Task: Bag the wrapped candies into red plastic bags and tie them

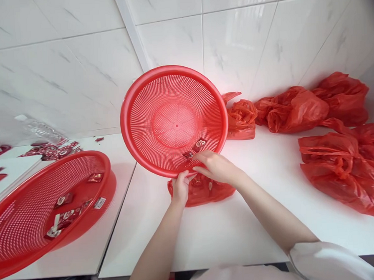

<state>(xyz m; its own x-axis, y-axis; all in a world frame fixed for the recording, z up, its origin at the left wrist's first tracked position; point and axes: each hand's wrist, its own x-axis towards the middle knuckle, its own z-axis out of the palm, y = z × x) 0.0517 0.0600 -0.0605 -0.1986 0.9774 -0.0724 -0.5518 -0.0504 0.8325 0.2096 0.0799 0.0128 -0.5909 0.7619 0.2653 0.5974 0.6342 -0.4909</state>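
Note:
A round red plastic basket (175, 128) with meshed sides is tilted up, its opening facing me. My left hand (180, 188) is closed at its lower rim. Whether those fingers also pinch the plastic below is hard to see. My right hand (216, 167) reaches over that rim into the basket, fingers stretched out beside two small dark red packets (199, 144) near the bottom side. The fingertips are close to the left packet (188, 155); contact is unclear. Directly beneath the rim lies an open red plastic bag (208, 193) with packets showing inside, partly covered by my hands.
At left, a second red basket (109, 171) holds several packets (67, 217). More packets (54, 151) and a clear plastic bottle (42, 128) lie behind it. Several filled red bags (293, 109) stand along the tiled wall and at the right of the white table (242, 233).

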